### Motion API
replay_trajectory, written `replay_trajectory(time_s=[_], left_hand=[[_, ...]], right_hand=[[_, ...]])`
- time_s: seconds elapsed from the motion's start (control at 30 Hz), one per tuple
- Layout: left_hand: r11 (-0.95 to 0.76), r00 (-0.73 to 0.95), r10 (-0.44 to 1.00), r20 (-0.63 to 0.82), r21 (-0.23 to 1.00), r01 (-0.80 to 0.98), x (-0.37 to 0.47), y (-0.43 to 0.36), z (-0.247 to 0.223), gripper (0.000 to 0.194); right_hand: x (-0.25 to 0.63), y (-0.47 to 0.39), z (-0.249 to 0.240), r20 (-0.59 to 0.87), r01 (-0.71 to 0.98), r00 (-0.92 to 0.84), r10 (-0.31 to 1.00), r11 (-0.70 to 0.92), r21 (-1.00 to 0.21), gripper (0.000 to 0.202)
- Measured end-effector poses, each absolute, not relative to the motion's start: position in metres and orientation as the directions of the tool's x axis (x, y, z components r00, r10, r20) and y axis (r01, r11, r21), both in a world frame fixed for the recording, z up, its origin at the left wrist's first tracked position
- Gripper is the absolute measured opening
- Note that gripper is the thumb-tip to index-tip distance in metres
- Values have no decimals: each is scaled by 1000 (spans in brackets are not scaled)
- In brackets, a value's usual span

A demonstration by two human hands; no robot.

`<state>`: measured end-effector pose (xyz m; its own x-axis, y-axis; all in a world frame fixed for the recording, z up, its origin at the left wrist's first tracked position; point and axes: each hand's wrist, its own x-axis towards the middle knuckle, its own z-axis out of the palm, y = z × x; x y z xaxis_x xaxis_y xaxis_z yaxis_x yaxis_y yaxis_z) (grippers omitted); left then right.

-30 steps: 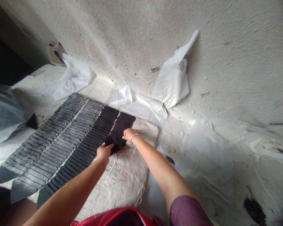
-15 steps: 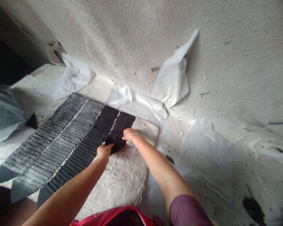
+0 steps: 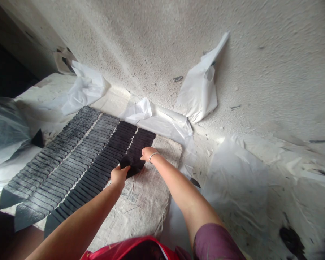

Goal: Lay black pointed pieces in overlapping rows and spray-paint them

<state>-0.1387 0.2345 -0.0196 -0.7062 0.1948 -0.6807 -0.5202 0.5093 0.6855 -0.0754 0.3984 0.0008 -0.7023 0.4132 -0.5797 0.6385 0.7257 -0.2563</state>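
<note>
A thin black piece [image 3: 134,167], perhaps cloth or rubber, lies at the near end of the shortest overlapping row [image 3: 142,141]. My left hand [image 3: 119,175] pinches its left edge between thumb and fingers. At its right edge, the closed fingers of my right hand [image 3: 148,154] grip it; a bracelet circles that wrist. To the left runs a longer row of plain black pieces [image 3: 108,155]. Beyond it are two rows of similar pieces with a whitish, dusty surface, a middle one [image 3: 70,162] and an outer one [image 3: 54,148]. All rest on a cloth-covered board [image 3: 143,206].
A rough plaster wall [image 3: 157,43] rises behind the work surface. Crumpled white sheets [image 3: 82,86] lie along its foot, and another white sheet [image 3: 199,90] leans against it. At the left sits a clear plastic bag [image 3: 5,133]. A dark blotch [image 3: 291,240] marks the lower right.
Both hands stay almost still on the black piece. The whole view has shifted very slightly.
</note>
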Motion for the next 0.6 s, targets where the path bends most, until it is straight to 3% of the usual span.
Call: replay_trajectory(time_s=[0.6], left_hand=[[593,-762,242,-600,714,-373,-144,232,-35,24]], right_hand=[[-75,388,0,-565,675,-677,471,704,-221,25]])
